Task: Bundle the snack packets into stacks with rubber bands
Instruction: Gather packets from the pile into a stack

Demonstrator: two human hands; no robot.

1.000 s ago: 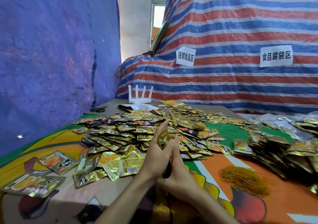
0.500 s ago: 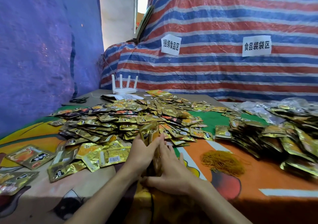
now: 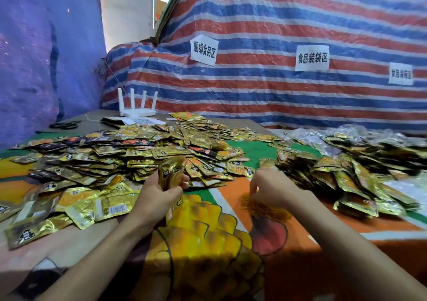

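Note:
My left hand point(image 3: 159, 193) grips an upright stack of gold snack packets point(image 3: 171, 172) near the table's middle. My right hand point(image 3: 270, 188) reaches down onto the heap of orange-yellow rubber bands point(image 3: 265, 210), fingertips curled into it; whether it pinches a band is not clear. A wide spread of loose gold packets point(image 3: 129, 155) lies behind and left of my left hand. On the right sits a pile of bundled packets point(image 3: 351, 175).
A colourful printed cloth point(image 3: 208, 243) covers the table. At the back stand a white router point(image 3: 136, 106), papers point(image 3: 143, 121) and black scissors point(image 3: 65, 125). Clear plastic bags point(image 3: 346, 134) lie back right. Striped tarpaulin point(image 3: 277, 46) with paper signs closes the far side.
My hands, earlier pressed together squaring the stack, have parted. The left keeps the stack; the right has moved right onto the rubber band heap.

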